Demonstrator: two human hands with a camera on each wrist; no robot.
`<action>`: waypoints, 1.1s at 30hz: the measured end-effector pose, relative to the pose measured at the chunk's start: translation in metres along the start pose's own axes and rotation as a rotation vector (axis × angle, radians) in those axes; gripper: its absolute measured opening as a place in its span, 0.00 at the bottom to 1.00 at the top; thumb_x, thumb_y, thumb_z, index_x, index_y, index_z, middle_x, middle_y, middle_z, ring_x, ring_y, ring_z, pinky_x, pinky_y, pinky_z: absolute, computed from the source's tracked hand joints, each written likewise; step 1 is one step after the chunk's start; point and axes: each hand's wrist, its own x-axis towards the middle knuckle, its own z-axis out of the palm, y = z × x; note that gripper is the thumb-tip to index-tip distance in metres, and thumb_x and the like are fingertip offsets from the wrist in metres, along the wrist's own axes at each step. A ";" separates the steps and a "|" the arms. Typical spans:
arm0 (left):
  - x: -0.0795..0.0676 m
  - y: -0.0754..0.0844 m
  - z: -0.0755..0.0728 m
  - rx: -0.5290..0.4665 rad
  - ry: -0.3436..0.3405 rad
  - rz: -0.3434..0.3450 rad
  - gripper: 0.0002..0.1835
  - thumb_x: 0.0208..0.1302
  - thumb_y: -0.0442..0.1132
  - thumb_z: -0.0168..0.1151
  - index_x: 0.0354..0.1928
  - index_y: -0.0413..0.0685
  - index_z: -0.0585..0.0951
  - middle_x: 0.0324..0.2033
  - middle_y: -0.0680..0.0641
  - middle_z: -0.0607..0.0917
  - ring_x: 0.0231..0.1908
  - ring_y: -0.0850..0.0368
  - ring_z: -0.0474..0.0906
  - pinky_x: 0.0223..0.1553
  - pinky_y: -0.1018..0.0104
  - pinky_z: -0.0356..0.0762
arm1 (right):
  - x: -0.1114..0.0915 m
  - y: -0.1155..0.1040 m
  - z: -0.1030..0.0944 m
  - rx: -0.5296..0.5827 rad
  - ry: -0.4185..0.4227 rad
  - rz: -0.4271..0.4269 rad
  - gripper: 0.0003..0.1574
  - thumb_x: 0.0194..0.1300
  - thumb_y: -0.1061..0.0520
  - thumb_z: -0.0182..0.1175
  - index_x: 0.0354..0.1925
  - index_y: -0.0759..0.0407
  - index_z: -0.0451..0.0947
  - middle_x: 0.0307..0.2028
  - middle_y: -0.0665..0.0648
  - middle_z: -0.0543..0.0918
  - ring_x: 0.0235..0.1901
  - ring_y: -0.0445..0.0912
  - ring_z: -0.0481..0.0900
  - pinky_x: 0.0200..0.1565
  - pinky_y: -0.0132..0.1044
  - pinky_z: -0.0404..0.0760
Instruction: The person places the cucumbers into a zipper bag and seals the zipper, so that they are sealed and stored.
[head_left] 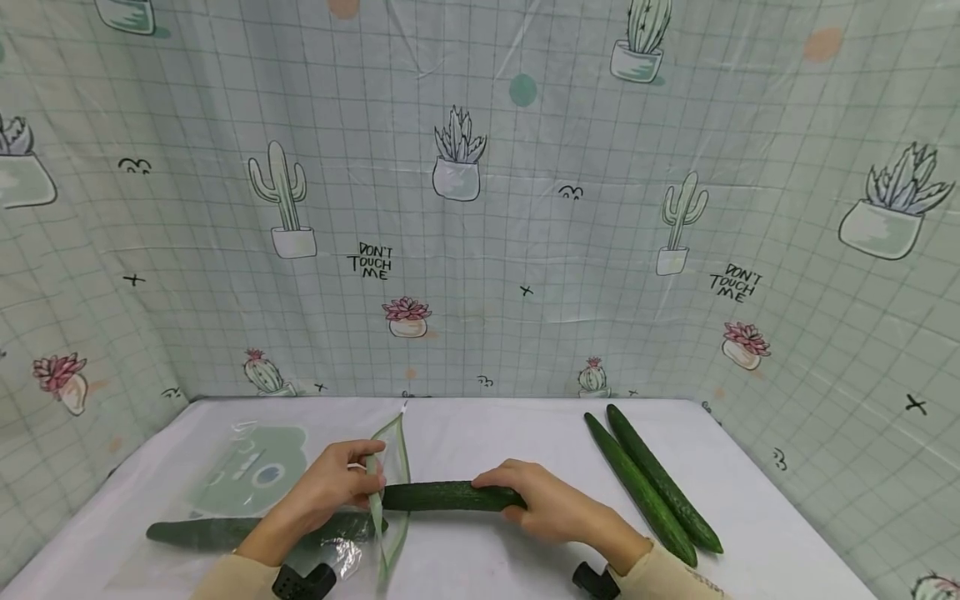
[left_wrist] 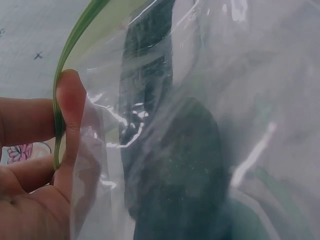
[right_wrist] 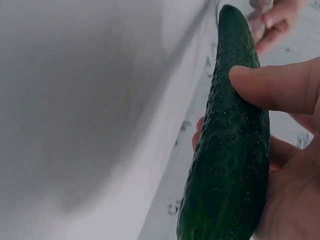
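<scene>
A clear zip bag (head_left: 225, 442) with a green edge lies on the left of the table, its mouth spread toward the right. My left hand (head_left: 336, 479) pinches the green-edged rim (left_wrist: 58, 120) between thumb and fingers. Inside the bag lies one cucumber (head_left: 202, 533), seen dimly through the plastic in the left wrist view. My right hand (head_left: 543, 500) grips another cucumber (head_left: 450, 497) near its right end, thumb on top in the right wrist view. This cucumber is held level, with its left tip at the bag's opening beside my left fingers.
Two more cucumbers (head_left: 652, 483) lie side by side at the right of the white table (head_left: 480, 442). A patterned sheet (head_left: 480, 250) with cactus drawings rises behind the table and along both sides. The bag carries a pale green print.
</scene>
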 end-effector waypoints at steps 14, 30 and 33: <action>0.001 -0.003 0.002 -0.027 0.013 0.018 0.33 0.57 0.23 0.60 0.65 0.23 0.61 0.35 0.41 0.71 0.30 0.55 0.77 0.29 0.55 0.82 | 0.052 -0.013 0.027 -0.002 -0.013 -0.048 0.30 0.62 0.66 0.61 0.61 0.48 0.73 0.55 0.45 0.76 0.55 0.38 0.72 0.55 0.34 0.73; 0.002 -0.003 0.003 -0.035 0.014 -0.005 0.33 0.58 0.23 0.59 0.66 0.24 0.61 0.34 0.41 0.69 0.27 0.55 0.74 0.29 0.55 0.82 | 0.091 -0.027 0.042 0.041 -0.054 -0.019 0.28 0.58 0.66 0.66 0.56 0.49 0.75 0.51 0.44 0.79 0.52 0.36 0.74 0.53 0.31 0.73; 0.002 -0.003 0.002 -0.031 0.018 -0.006 0.33 0.57 0.23 0.60 0.66 0.24 0.62 0.35 0.41 0.68 0.27 0.55 0.72 0.29 0.55 0.82 | 0.092 -0.026 0.042 0.017 -0.072 -0.015 0.28 0.58 0.63 0.67 0.56 0.48 0.75 0.49 0.44 0.79 0.49 0.35 0.74 0.52 0.31 0.73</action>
